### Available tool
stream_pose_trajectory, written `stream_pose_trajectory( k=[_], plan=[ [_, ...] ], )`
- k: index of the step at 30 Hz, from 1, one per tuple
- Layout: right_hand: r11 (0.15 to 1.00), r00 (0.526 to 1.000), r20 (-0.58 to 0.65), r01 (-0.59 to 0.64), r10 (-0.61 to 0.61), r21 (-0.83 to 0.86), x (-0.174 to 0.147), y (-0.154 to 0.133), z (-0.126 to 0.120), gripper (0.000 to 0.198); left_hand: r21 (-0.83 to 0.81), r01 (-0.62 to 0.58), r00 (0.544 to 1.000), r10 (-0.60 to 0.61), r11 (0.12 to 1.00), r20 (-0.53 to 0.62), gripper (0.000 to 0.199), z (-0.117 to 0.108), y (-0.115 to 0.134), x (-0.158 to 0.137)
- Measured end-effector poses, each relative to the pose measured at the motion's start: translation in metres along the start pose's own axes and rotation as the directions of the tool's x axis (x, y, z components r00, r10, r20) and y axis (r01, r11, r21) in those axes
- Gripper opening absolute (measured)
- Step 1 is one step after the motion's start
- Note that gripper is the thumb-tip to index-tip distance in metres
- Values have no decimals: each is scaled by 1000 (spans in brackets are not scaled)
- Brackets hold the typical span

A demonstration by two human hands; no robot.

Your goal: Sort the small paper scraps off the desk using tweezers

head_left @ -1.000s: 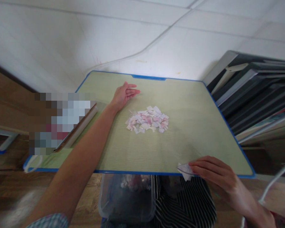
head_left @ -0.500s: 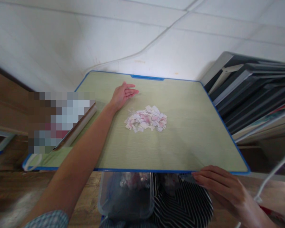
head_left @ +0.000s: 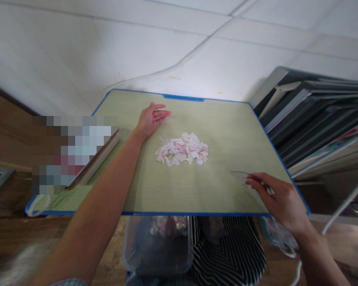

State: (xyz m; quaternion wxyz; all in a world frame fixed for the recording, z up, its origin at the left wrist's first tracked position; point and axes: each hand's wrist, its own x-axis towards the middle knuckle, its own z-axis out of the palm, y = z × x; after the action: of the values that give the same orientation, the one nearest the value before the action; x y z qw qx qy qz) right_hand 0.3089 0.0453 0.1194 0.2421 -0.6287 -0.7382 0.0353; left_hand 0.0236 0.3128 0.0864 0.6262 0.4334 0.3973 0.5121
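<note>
- A low heap of small, squarish white and pale pink paper pieces (head_left: 181, 149) lies near the middle of the pale green, blue-edged desk (head_left: 203, 194), just beside my left hand (head_left: 149, 120) and on its near side, apart from the fingers of my right hand (head_left: 282, 198), with bare surface between.
- My right fingers are pinched on a thin, dark, curved implement (head_left: 241, 172), its tip pointing left; something pale under the fingertips is too blurred to name.
- My left fingers are loosely parted, slightly curled, holding nothing.
- Half a second ago, my right hand was at the front edge of the desk, fingertips lowered; now it is up over the desktop. The larger white paper it carried a second ago no longer shows in its grip. The heap and my left hand hold their places.
- My left arm stretches forward across the desk, palm turned inward towards the heap; my right forearm enters from the lower right, wrist bent, hand above the near right corner.
</note>
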Motion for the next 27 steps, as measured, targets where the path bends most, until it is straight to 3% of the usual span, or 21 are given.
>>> stream_pose_trajectory(
  k=[5,9,19,27],
  plan=[
    [988,1000,4,-10,11,-155,41,4,20,26,43,-8,1000,6,999,25,48,3,-1,-2],
    [980,999,38,45,-38,-196,53,-10,28,25,44,2,1000,-3,999,17,49,5,-1,-2],
    [981,981,70,174,-180,85,37,-64,51,21,67,18,999,-20,998,31,56,3,-1,-1],
    [952,941,223,203,-254,230,34,-113,67,23,94,42,998,-46,995,37,51,5,2,-4]
  ],
)
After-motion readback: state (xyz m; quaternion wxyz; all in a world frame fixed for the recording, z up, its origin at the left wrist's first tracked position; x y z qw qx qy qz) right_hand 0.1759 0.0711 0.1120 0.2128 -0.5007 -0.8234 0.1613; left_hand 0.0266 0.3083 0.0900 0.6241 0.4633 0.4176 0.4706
